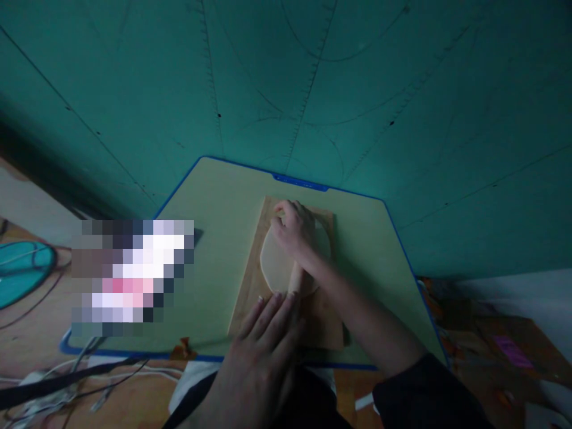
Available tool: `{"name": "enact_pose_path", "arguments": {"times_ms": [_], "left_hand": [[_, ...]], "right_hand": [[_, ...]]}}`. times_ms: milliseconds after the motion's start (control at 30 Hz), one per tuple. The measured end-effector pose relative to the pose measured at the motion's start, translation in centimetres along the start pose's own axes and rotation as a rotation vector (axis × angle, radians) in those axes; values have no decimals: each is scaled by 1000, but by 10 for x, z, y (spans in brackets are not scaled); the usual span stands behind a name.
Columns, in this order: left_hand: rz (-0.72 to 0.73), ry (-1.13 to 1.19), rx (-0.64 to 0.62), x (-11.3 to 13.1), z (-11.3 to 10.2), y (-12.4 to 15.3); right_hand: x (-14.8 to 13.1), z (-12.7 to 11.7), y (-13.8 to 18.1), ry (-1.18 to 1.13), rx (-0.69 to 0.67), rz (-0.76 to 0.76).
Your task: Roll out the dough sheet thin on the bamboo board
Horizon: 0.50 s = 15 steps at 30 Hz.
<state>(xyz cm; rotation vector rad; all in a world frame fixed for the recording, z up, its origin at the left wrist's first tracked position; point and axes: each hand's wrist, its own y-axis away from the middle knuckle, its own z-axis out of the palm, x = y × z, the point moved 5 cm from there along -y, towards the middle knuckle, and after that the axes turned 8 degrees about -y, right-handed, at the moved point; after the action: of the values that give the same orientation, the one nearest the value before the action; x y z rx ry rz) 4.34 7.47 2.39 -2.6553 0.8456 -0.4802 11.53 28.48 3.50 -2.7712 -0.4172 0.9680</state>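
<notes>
A flat round of pale dough [273, 265] lies on a wooden board [250, 301]. A wooden rolling pin [295, 280] runs across the dough from far to near. My right hand [297, 229] rests curled over the pin's far end. My left hand [263, 345] lies on the near end with its fingers stretched out flat. Both hands press on the pin; most of it is hidden under them.
The board sits on a pale green tray-like table with a blue rim [223, 161]. A teal wall [313, 77] rises right behind it. A blurred patch [131, 277] covers the table's left part. Cables [67, 381] and a teal fan guard [22, 268] lie at left.
</notes>
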Motion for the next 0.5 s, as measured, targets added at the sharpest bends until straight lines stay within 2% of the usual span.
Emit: {"name": "enact_pose_path", "arguments": {"times_ms": [133,233,367,433,500], "left_hand": [[-42,-26,-8,-8,0,7],[-88,-28,-20,-4,12,3],[20,62,-87,13,22,-9],[74,116,-75,15,15,-10],[123,153,-63,12,2,-6]], "right_hand": [[-19,18,-13,-76,9,-53],[-17,15,-15,-211,-21,-100],[12,-25,2,-257,21,-219],[33,-47,14,-248,36,-208],[50,-58,25,-245,23,-166]]}}
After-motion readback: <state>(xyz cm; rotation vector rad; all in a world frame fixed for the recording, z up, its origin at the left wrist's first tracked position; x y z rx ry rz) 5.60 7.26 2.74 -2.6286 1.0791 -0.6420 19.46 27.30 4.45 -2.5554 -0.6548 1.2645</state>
